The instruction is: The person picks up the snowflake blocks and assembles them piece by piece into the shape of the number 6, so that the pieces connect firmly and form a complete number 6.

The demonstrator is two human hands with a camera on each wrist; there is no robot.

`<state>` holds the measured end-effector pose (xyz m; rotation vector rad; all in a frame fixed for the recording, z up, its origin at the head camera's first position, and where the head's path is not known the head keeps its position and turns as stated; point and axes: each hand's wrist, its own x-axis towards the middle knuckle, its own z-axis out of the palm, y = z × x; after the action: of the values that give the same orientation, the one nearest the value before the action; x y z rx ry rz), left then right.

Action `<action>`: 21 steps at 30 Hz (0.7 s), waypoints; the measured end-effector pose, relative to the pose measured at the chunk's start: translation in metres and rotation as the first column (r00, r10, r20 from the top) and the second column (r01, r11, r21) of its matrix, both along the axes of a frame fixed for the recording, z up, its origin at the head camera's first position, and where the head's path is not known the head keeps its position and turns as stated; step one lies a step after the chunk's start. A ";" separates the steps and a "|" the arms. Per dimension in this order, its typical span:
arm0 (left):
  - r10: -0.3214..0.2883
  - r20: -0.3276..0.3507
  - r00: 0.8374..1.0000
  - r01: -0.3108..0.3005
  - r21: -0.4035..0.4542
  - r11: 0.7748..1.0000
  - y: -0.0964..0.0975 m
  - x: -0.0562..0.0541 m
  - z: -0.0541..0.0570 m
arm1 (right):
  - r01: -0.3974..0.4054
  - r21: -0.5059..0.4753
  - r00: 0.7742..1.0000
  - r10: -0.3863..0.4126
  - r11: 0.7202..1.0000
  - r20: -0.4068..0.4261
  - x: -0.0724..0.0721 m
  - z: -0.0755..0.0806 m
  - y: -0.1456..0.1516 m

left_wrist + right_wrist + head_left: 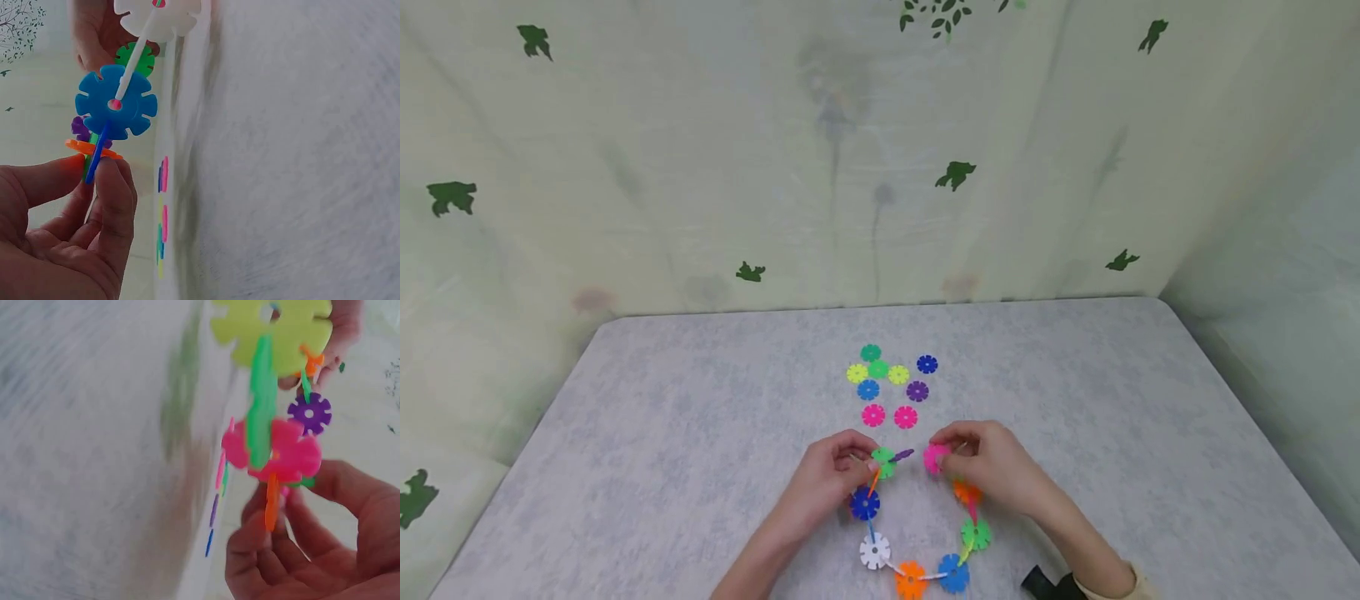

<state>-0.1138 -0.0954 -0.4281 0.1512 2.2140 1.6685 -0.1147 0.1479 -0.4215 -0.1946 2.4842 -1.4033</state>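
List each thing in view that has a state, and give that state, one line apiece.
Disc chain: linked, its two ends apart.
Left grip: pinching the chain near its purple end disc.
Right grip: pinching the chain's pink end disc.
Loose discs: unlinked, flat on the table.

Pale curtain (700,150) at the grey table's (700,392) far edge
Dark green prints (957,173) dot the curtain; pale cloth (1285,267) hangs at right.

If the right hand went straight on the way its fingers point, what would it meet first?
The right hand would likely meet the purple flower-shaped plastic disc first, though depth is unclear.
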 end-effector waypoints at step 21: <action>0.062 -0.173 0.983 -0.065 -0.012 0.998 0.004 0.015 0.026 | 0.116 -0.149 0.955 -0.151 0.982 -0.256 0.022 0.026 -0.016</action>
<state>-0.0987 -0.0916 -0.4020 0.2313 2.3829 1.7284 -0.0923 0.1323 -0.3956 -0.2632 2.6620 -1.7019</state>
